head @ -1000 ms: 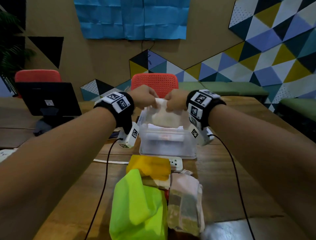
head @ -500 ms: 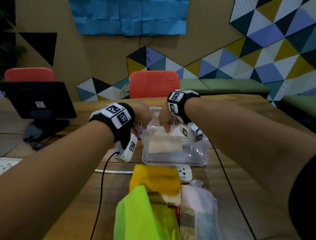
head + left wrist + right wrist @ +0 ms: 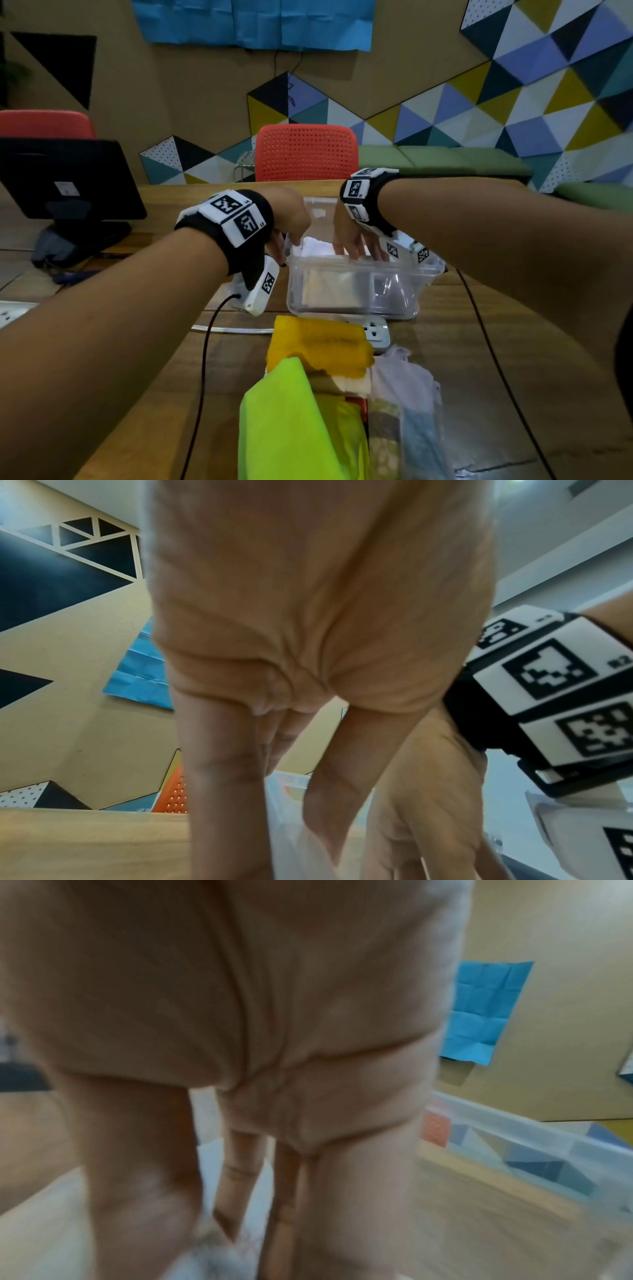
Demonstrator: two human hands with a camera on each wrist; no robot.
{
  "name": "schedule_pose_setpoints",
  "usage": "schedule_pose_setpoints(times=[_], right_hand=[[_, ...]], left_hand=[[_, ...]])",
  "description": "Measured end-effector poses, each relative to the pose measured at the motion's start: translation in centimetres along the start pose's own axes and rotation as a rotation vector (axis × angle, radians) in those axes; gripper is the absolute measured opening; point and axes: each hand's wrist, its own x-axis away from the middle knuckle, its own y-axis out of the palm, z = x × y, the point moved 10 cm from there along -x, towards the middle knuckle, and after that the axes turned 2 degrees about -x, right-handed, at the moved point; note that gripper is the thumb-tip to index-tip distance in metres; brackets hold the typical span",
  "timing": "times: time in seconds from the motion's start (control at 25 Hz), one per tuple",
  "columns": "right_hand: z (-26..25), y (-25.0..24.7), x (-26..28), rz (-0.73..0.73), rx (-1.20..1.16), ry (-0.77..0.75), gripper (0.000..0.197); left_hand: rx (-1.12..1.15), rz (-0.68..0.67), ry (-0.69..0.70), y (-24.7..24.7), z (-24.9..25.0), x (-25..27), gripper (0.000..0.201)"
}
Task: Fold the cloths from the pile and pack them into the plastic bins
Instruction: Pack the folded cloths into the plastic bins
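A clear plastic bin (image 3: 394, 274) stands on the wooden table ahead of me. A folded cream cloth (image 3: 317, 246) lies inside it. My right hand (image 3: 358, 255) reaches into the bin, its straight fingers (image 3: 240, 1191) pointing down onto the cloth (image 3: 51, 1231). At the bin's left wall is my left hand (image 3: 286, 248), whose straight fingers (image 3: 219, 777) also point down. Neither hand grips anything. The pile lies nearer to me: a lime green cloth (image 3: 291, 428), a yellow cloth (image 3: 318, 346) and a pale pink cloth (image 3: 404, 377).
A white power strip (image 3: 376, 334) lies between the bin and the pile. Black cables (image 3: 202, 377) run across the table from both wrists. A dark monitor (image 3: 65, 178) stands at the far left, and a red chair (image 3: 306, 152) is behind the table.
Both hands held the cream cloth pinched above the bin, then lowered it inside. They have let go, and the fingers now point straight down.
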Motion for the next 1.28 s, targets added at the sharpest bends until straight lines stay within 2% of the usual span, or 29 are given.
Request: schedule_pose_setpoints(times=[0.12, 0.2, 0.28, 0.36, 0.44, 0.52, 0.56, 0.64, 0.76, 0.88, 1.0, 1.08, 1.2, 1.28], right_hand=[[-1.1, 1.9, 0.5, -0.133, -0.053, -0.099, 0.043], [-1.4, 1.8, 0.3, -0.099, -0.038, -0.118, 0.043], [-1.4, 0.9, 0.5, -0.004, -0.075, -0.103, 0.033], [-1.1, -0.9, 0.4, 0.211, -0.006, -0.067, 0.008], [-1.4, -1.0, -0.6, 0.224, 0.131, -0.027, 0.033], [-1.8, -0.1, -1.7, 0.149, 0.204, -0.02, 0.027], [-1.9, 0.1, -2.2, 0.1, 0.174, -0.024, 0.027], [-2.1, 0.7, -2.4, 0.021, 0.084, -0.059, 0.039], [-2.2, 0.6, -2.4, 0.042, -0.03, -0.077, 0.067], [-3.0, 0.7, -3.2, 0.169, 0.059, -0.139, 0.06], [-2.8, 1.4, -2.8, 0.087, -0.044, -0.14, 0.046], [-2.3, 0.5, -1.6, 0.134, 0.005, -0.135, 0.031], [-2.0, -0.3, -1.6, 0.187, 0.045, -0.2, 0.042], [-2.6, 0.4, -1.4, 0.187, 0.177, -0.227, 0.04]], left_hand=[[0.06, -0.047, -0.042, 0.7, -0.2, 0.3, 0.019], [0.105, -0.055, -0.06, 0.7, -0.3, 0.4, 0.025], [0.159, -0.053, -0.072, 0.6, -0.4, 0.6, 0.027], [0.159, -0.069, -0.063, 0.8, -0.4, 0.4, 0.029], [0.133, -0.087, -0.069, 1.0, -0.5, 0.3, 0.03], [0.146, -0.062, -0.066, 0.7, -0.5, 0.1, 0.029], [0.155, -0.054, -0.064, 0.6, -0.4, 0.1, 0.029], [0.148, -0.048, -0.062, 0.5, -0.2, 0.1, 0.028], [0.124, -0.039, -0.06, 0.4, -0.1, -0.1, 0.025], [0.095, -0.038, -0.054, 0.5, 0.3, -0.4, 0.026], [0.09, -0.049, -0.067, 0.8, 0.0, -0.9, 0.033], [0.126, -0.057, -0.084, 0.8, -0.2, -1.0, 0.035], [0.154, -0.052, -0.087, 0.9, -0.1, -1.0, 0.036], [0.147, -0.052, -0.081, 0.9, 0.1, -1.2, 0.035]])
